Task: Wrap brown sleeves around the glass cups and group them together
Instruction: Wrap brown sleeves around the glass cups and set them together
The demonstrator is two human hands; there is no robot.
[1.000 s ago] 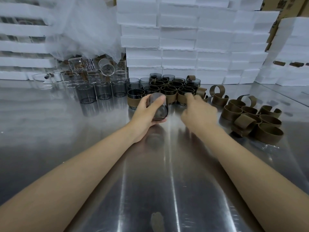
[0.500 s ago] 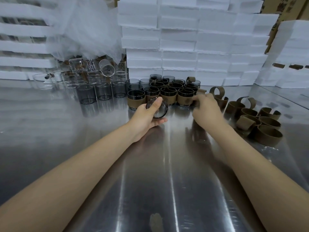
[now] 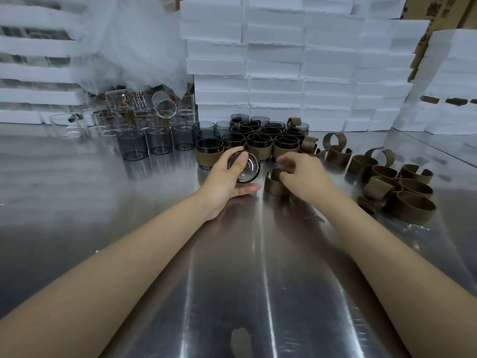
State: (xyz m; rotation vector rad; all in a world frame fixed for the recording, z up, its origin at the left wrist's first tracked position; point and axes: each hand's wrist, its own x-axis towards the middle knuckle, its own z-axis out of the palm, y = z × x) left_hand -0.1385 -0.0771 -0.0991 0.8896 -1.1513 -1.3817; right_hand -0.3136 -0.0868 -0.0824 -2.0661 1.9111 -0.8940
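Across the base of a bare glass cup (image 3: 245, 167) lies the thumb of the left hand (image 3: 224, 184), the other fingers curled beneath. That hand grips the cup tipped on its side, base toward the camera, low over the steel table (image 3: 232, 280). Just to its right, the fingers of the right hand (image 3: 307, 177) pinch an open brown sleeve (image 3: 275, 186), whose lower edge sits at or near the tabletop. Cup and sleeve are close but apart.

Farther out, the sleeved cups (image 3: 260, 143) stand packed together just beyond the hands. The bare cups (image 3: 157, 140) stand to the far left, loose sleeves (image 3: 402, 187) lie to the right, and white foam boxes (image 3: 296, 73) are stacked behind.

This looks like the start of one wrap: both pieces are in hand but not yet joined. Next, the sleeve's open curl needs bringing round the cup's wall, square and snug, before the cup is set upright beside the cluster.
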